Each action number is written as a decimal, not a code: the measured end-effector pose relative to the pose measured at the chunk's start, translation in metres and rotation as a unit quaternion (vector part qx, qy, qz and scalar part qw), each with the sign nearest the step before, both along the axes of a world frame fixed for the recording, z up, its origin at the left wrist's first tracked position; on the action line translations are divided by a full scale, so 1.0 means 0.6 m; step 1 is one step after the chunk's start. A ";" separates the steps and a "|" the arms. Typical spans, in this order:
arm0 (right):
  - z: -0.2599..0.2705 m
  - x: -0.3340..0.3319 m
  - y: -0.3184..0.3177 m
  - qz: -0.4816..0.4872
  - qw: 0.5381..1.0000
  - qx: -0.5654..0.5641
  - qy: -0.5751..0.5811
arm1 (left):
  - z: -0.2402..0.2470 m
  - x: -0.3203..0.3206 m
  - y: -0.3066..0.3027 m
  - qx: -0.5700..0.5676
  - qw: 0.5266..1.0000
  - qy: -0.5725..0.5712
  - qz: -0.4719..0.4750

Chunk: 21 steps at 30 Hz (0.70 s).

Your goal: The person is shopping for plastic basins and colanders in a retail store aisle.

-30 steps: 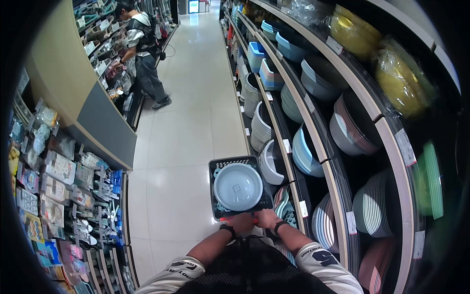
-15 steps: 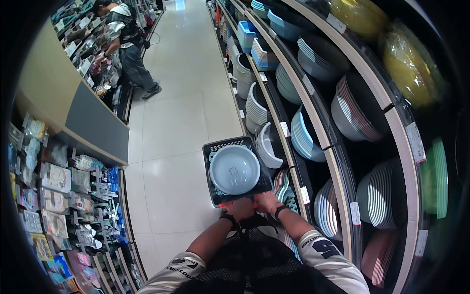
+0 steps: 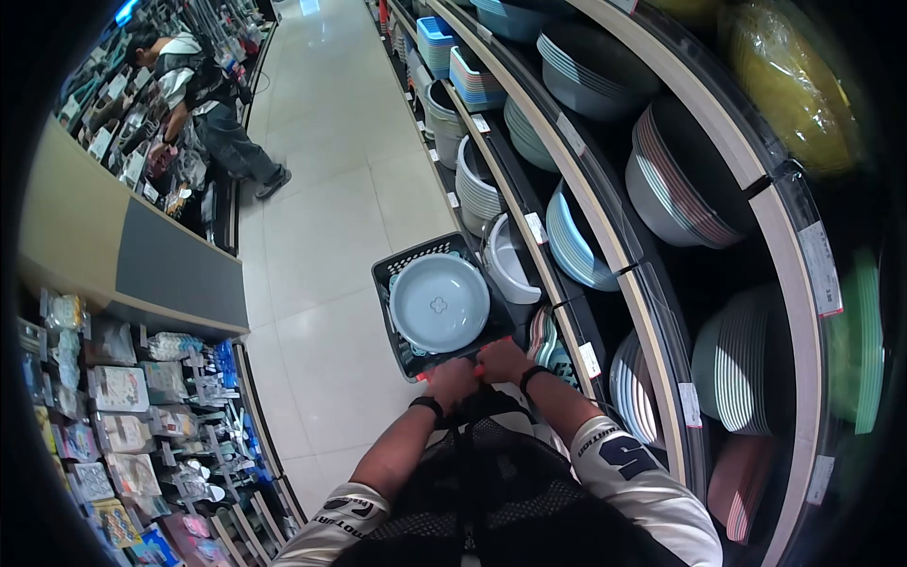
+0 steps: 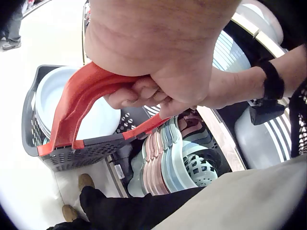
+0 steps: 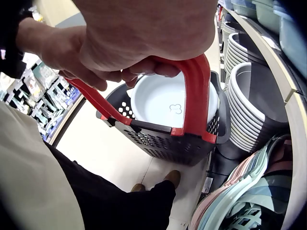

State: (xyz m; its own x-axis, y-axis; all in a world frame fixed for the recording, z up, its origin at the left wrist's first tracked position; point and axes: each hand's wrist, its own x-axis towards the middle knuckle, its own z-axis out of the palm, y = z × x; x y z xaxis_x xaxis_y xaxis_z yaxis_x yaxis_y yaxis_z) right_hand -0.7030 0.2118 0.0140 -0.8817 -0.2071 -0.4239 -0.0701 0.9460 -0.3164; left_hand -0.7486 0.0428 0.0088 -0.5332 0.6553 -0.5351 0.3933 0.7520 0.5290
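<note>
Both hands hold the red handle (image 5: 196, 96) of a black shopping basket (image 3: 383, 283), carried out in front of the body. My left hand (image 3: 452, 380) curls its fingers round the handle on the left, and my right hand (image 3: 503, 361) grips it close beside on the right. A round light-blue basin (image 3: 439, 304) with a small flower-like mark on its bottom sits in the basket. More light-blue rims show under the basin's edge, mostly hidden by it. The left wrist view shows the basket hanging above the floor beside the lower shelf.
On the right, shelves hold stacked basins (image 3: 680, 180), grey-white buckets (image 3: 480, 184) and pastel baskets (image 3: 477, 80). A rack of small packaged goods (image 3: 123, 387) lines the left, before a beige-grey partition (image 3: 179, 255). Farther up the tiled aisle (image 3: 321, 198) a person (image 3: 222, 123) bends toward the left shelves.
The shelves slide past and the view turns slightly. The basket with the basin shifts up and left in the head view. Both hands keep their hold on the handle.
</note>
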 end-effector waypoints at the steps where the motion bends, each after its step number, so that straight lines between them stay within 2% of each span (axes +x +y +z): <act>1: 0.009 -0.005 0.000 0.000 1.000 0.000 0.000 | -0.006 -0.002 0.001 0.000 1.000 0.000 0.000; 6: -0.004 -0.054 0.012 -0.011 0.998 -0.023 0.058 | 0.008 -0.064 0.022 -0.077 0.997 -0.026 -0.003; 14: -0.012 -0.118 0.021 -0.024 0.994 -0.073 0.083 | -0.003 -0.140 0.026 -0.086 0.996 -0.010 -0.012; 21: -0.016 -0.165 0.022 -0.024 0.995 -0.063 0.072 | -0.022 -0.183 0.026 -0.094 0.995 0.015 -0.015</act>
